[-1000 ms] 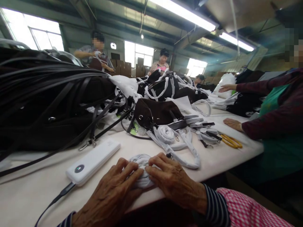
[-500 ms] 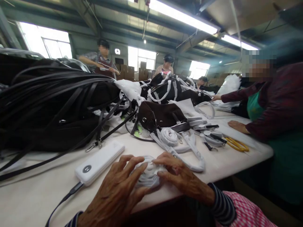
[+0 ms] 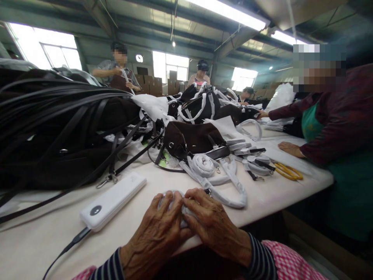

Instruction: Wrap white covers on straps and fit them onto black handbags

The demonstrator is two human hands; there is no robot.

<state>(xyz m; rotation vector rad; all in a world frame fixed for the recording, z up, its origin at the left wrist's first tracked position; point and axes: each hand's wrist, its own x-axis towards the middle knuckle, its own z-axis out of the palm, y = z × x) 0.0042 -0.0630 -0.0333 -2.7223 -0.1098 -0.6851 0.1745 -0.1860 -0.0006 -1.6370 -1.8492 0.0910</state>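
Observation:
Near the front edge of the table, both hands cover a coiled strap point(image 3: 184, 222) in pale wrapping; only slivers of it show between the fingers. My left hand point(image 3: 160, 229) curves over its left side, with the fingers bent on top and the thumb at the near edge. From the right, my right hand point(image 3: 214, 223) presses fingers and thumb against the same coil, close to the left fingertips. Just beyond lies another rolled strap point(image 3: 203, 165) in white wrapping, with a wrapped loop point(image 3: 241, 194) beside it. A dark brown bag point(image 3: 192, 138) sits behind them.
A white power bank point(image 3: 113, 202) with a black cable lies left. Dark bags with long straps point(image 3: 64, 128) pile up behind it. Yellow-handled scissors point(image 3: 288, 171) and wrapped straps with clips point(image 3: 259, 167) lie right. A co-worker's hand point(image 3: 291, 149) rests on the table; others work farther back.
My left hand has slid forward over the coil, and the two hands have come together, covering more of it. The view has shifted slightly. A co-worker at the back has raised a pale strip.

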